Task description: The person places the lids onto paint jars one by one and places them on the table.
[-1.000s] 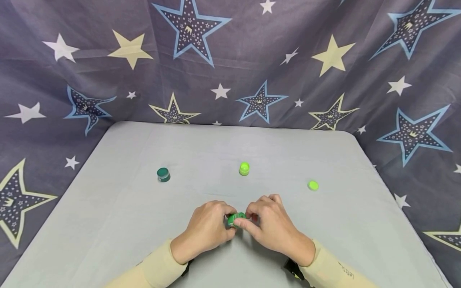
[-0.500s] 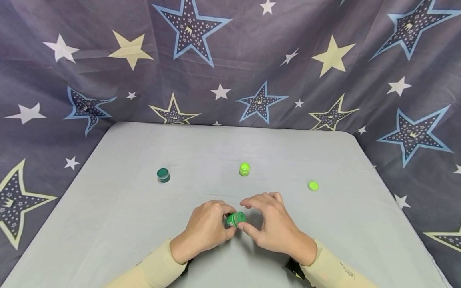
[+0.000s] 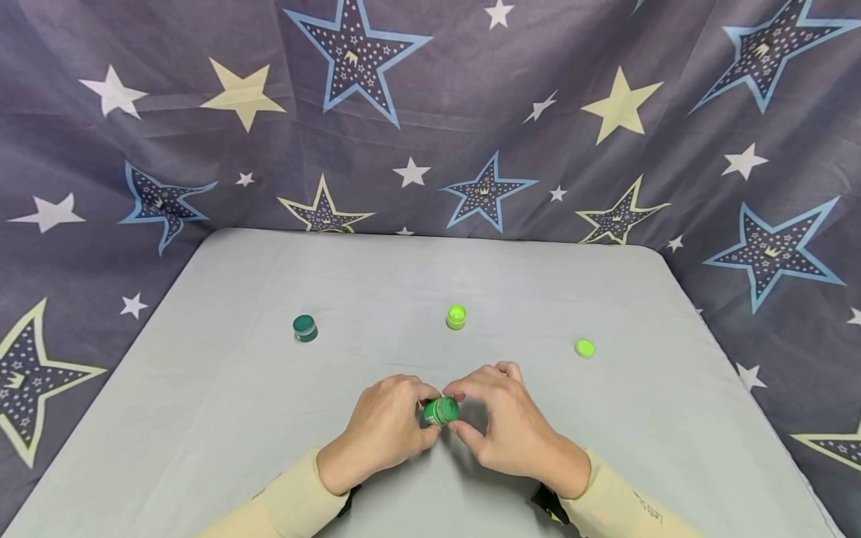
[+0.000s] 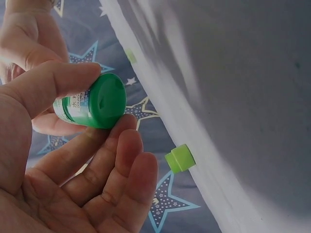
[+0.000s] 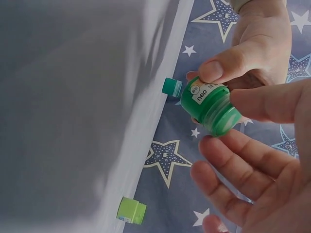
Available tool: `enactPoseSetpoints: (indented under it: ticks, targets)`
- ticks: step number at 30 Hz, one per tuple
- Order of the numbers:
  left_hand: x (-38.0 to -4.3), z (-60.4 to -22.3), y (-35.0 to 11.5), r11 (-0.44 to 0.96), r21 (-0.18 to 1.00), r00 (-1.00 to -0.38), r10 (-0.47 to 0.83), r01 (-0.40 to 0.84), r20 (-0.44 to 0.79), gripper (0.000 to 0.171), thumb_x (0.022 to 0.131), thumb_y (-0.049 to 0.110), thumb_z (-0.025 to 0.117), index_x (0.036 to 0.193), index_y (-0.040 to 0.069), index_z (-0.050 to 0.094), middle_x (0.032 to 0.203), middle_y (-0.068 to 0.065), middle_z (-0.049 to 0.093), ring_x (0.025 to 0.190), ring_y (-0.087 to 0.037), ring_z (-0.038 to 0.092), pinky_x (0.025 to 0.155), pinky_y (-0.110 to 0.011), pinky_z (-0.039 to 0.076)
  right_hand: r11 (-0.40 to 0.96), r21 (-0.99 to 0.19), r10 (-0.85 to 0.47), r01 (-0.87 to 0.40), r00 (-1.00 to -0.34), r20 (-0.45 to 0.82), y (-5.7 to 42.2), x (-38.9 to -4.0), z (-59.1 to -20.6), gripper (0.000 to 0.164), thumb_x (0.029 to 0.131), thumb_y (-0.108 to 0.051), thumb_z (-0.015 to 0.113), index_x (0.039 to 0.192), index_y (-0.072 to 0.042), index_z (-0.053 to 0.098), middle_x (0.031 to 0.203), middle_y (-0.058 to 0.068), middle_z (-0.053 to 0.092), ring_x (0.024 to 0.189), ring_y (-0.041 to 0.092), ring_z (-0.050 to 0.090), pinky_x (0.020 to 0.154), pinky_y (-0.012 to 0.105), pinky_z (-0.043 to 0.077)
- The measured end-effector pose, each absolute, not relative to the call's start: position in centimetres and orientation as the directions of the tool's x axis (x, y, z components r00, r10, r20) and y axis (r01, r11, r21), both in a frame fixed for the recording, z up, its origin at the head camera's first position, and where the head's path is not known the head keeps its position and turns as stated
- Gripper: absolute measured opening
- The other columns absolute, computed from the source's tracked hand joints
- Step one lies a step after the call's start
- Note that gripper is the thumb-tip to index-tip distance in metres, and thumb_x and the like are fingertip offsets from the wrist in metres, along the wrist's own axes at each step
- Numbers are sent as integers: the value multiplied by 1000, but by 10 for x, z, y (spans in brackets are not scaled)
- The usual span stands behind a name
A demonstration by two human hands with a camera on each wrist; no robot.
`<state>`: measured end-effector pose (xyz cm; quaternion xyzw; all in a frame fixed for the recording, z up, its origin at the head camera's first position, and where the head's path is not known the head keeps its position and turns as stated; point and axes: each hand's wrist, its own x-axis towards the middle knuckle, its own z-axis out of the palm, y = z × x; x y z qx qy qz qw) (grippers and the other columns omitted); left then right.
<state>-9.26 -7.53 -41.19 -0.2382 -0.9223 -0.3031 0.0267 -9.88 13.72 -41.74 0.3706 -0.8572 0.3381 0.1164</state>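
Observation:
A small green paint jar [image 3: 433, 412] with a white label is tilted above the table in the head view. My left hand [image 3: 386, 421] grips its body between thumb and fingers; in the left wrist view the jar's green base faces out past the left fingers [image 4: 73, 80]. Around the jar's lid [image 3: 449, 409] curl the thumb and forefinger of my right hand [image 3: 511, 422]. The right wrist view has the right thumb [image 5: 262, 104] against the lid end, with the other fingers loosely spread below.
A dark green jar [image 3: 306, 328] stands at the left of the grey-covered table [image 3: 377, 284]. An uncapped lime jar [image 3: 457, 317] is near the middle, and its lime lid [image 3: 585, 348] lies to the right. Star-patterned cloth [image 3: 471, 112] hangs behind and at the sides.
My right thumb and forefinger spread away from the lid half a second ago and have now closed in around it again. The left hand keeps holding the jar in place.

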Motion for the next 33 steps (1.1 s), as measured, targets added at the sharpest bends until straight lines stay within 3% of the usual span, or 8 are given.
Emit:
enactPoseSetpoints:
  ticks: [17,25,33]
  targets:
    - [-92,-411,-75,700,551,-885,423,455,194,22,72,14,89,92,15,80,77,10,66,66,-2,51,56,-23,44,561,-470,-518,-682,-732,443,134,-99,-418,20,82,-32,87,91,-19,74,79,-13,67,79,6,59,89,43,34]
    - [-91,-410,-74,697,560,-887,424,449,183,20,73,15,89,91,15,81,81,8,69,68,-4,55,57,-23,45,581,-443,-508,-683,-730,457,134,-100,-421,23,86,-41,83,80,-22,70,73,-13,64,72,10,57,86,40,34]
    - [-90,-410,-74,692,563,-885,428,452,184,19,74,16,90,91,15,81,82,8,70,68,-2,55,57,-22,46,601,-414,-499,-684,-725,475,134,-101,-424,35,88,-46,79,70,-23,60,65,-17,52,65,1,43,80,35,33]
